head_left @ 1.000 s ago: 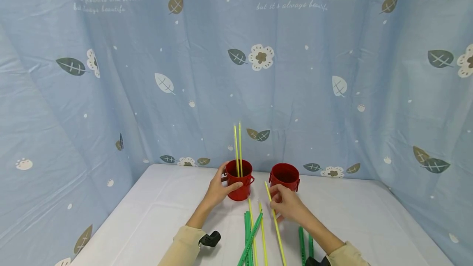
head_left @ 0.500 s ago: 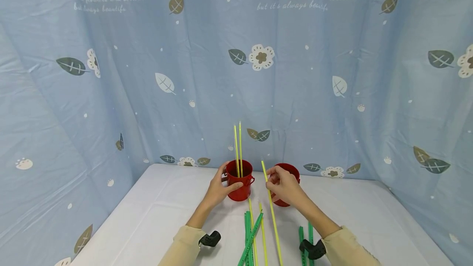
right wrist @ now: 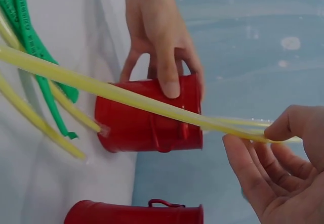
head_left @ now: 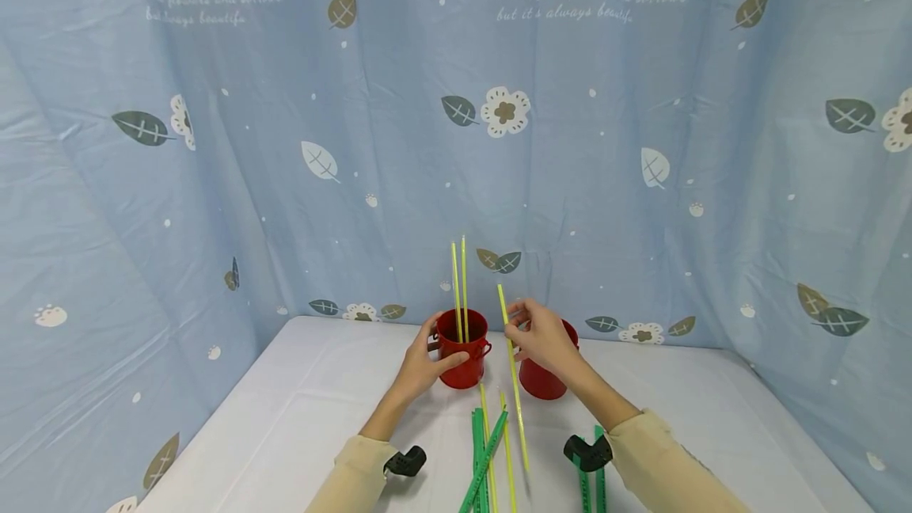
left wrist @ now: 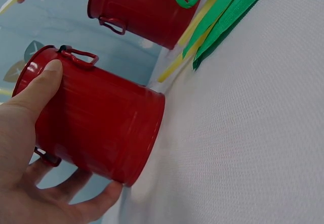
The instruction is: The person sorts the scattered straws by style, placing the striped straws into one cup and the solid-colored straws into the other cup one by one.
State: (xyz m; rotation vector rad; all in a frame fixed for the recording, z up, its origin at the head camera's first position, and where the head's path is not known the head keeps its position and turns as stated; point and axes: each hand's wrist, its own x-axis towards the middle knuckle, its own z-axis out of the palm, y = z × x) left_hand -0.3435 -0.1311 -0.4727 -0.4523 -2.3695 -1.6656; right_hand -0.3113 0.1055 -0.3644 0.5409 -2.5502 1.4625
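My left hand [head_left: 419, 366] grips a small red metal bucket [left wrist: 101, 118], thumb near the rim and fingers round the far side. Two thin yellow sticks [head_left: 457, 283] stand upright in this bucket. Between thumb and fingers, my right hand [head_left: 545, 339] pinches another long yellow stick [right wrist: 136, 100] near its upper end. It slants, top leaning left, its lower end over the table, between the two buckets in the head view. Behind the right hand stands a second red bucket [head_left: 543, 378], its mouth partly hidden by that hand.
On the white table [head_left: 299, 394], more yellow sticks [head_left: 507, 450] lie beside several printed green strips [head_left: 479, 457], which cross one another. Two green strips [head_left: 600, 481] lie under the right forearm. A blue patterned curtain [head_left: 399, 180] hangs behind the table.
My right hand has risen and moved left with the yellow stick, from in front of the right bucket toward the left one. The left hand has stayed on its bucket.
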